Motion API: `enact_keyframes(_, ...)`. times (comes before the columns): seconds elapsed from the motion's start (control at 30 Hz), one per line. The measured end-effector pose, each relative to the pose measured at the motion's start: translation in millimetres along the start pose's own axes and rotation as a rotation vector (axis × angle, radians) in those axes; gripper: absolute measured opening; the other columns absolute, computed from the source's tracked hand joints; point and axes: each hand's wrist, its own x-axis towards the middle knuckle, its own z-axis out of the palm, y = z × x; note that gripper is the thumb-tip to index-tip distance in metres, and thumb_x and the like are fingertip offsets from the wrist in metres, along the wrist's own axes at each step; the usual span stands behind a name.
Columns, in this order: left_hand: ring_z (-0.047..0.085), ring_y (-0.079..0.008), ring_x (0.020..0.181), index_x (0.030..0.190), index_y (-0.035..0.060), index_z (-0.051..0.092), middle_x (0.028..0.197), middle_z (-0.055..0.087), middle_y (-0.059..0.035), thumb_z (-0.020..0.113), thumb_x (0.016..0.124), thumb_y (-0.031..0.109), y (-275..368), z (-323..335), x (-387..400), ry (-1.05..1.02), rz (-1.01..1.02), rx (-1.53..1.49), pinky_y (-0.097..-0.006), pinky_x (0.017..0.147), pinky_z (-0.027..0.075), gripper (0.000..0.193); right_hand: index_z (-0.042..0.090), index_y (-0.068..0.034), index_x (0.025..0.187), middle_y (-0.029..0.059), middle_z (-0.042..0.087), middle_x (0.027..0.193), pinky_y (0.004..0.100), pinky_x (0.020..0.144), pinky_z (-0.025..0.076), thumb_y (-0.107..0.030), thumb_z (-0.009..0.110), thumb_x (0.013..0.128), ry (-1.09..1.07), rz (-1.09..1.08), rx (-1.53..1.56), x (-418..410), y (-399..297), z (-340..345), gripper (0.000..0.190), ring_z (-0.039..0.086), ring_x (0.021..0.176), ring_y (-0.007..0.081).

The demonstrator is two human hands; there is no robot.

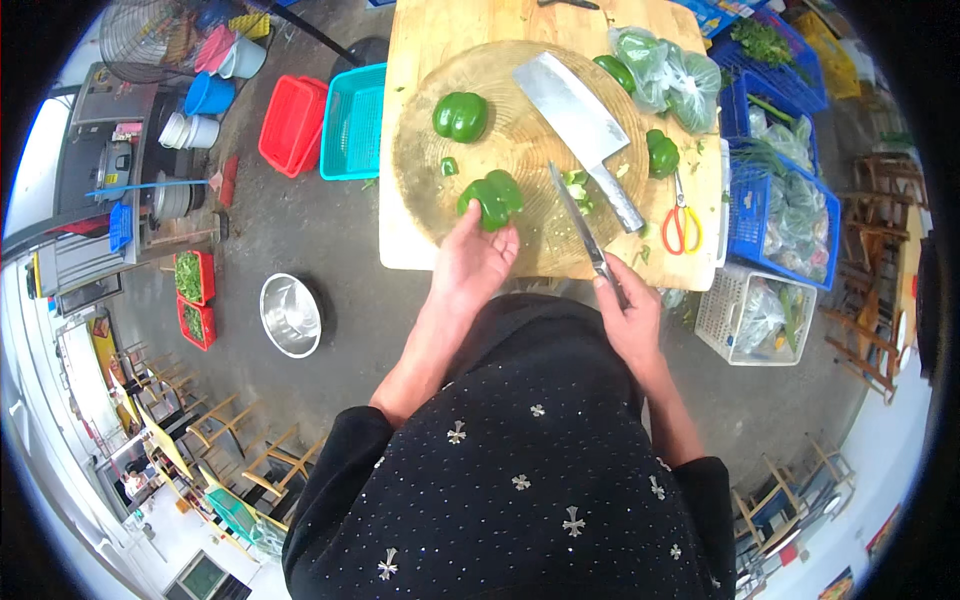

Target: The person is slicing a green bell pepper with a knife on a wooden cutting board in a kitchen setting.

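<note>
My left hand (476,259) holds a green bell pepper (493,201) by its near side, just above a round wooden chopping block (427,187). In my right hand (628,307) is a narrow knife (576,211), gripped by its dark handle, its tip pointing away from me over the block. A whole green pepper (459,117) and a small cut green piece (448,166) lie on the block's left part. To the right rests a broad cleaver (574,105) with a metal handle. Pepper scraps and seeds (577,191) lie between the knife and the cleaver.
The block stands on a wooden table (420,22). At its right are scissors (681,217), another pepper (661,154) and bagged peppers (690,90). Blue crates (750,217) and a white crate (712,322) flank it. Leftward are a teal basket (352,124), red baskets (292,127) and a steel bowl (291,315).
</note>
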Motion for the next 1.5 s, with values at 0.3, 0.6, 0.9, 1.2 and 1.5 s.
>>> enact_keyframes(0.3, 0.065, -0.0191, 0.122, 0.138, 0.0172, 0.068, 0.130, 0.070, -0.0028, 0.071, 0.113, 0.040, -26.8, 51.3, -14.6, 0.005, -0.025, -0.044, -0.0427, 0.110, 0.051, 0.033, 0.079, -0.003, 0.134, 0.0153, 0.077, 0.101, 0.0383, 0.073, 0.059, -0.008, 0.080, 0.102, 0.015, -0.270, 0.013, 8.1, -41.5, 4.4, 0.032, 0.075, 0.080, 0.0293)
enact_keyframes(0.6, 0.065, -0.0198, 0.116, 0.139, 0.0179, 0.068, 0.127, 0.073, -0.0025, 0.059, 0.118, 0.044, -20.3, 56.9, -23.2, -0.068, -0.201, -0.047, -0.0453, 0.106, 0.049, 0.034, 0.082, -0.007, 0.130, 0.0113, 0.077, 0.103, 0.0407, 0.073, 0.061, -0.006, 0.084, 0.096, -0.007, -0.490, -0.144, 14.7, -45.2, -7.9, 0.034, 0.076, 0.085, 0.0294)
enact_keyframes(0.9, 0.065, -0.0186, 0.107, 0.137, 0.0181, 0.068, 0.122, 0.074, -0.0005, 0.065, 0.115, 0.048, -22.9, 64.7, -33.4, -0.072, -0.211, -0.068, -0.0436, 0.098, 0.052, 0.037, 0.083, -0.010, 0.128, 0.0088, 0.075, 0.104, 0.0413, 0.073, 0.059, -0.004, 0.085, 0.093, 0.005, -0.597, -0.224, 18.0, -42.2, -16.5, 0.036, 0.072, 0.083, 0.0296)
enact_keyframes(1.2, 0.062, -0.0207, 0.095, 0.134, 0.0187, 0.071, 0.115, 0.075, -0.0022, 0.069, 0.111, 0.053, -27.4, 66.3, -35.6, -0.048, -0.290, -0.138, -0.0448, 0.093, 0.052, 0.042, 0.084, -0.011, 0.126, 0.0086, 0.074, 0.105, 0.0423, 0.074, 0.059, -0.004, 0.085, 0.091, -0.016, -0.576, -0.226, 24.8, -45.4, -22.3, 0.036, 0.072, 0.085, 0.0308)
enact_keyframes(1.5, 0.062, -0.0192, 0.097, 0.131, 0.0206, 0.072, 0.113, 0.075, -0.0006, 0.076, 0.107, 0.054, -25.7, 60.1, -36.8, -0.037, -0.299, -0.116, -0.0431, 0.093, 0.050, 0.041, 0.083, -0.011, 0.126, 0.0091, 0.076, 0.108, 0.0442, 0.079, 0.057, -0.004, 0.082, 0.092, -0.029, -0.569, -0.199, 24.6, -43.2, -20.1, 0.035, 0.073, 0.090, 0.0328)
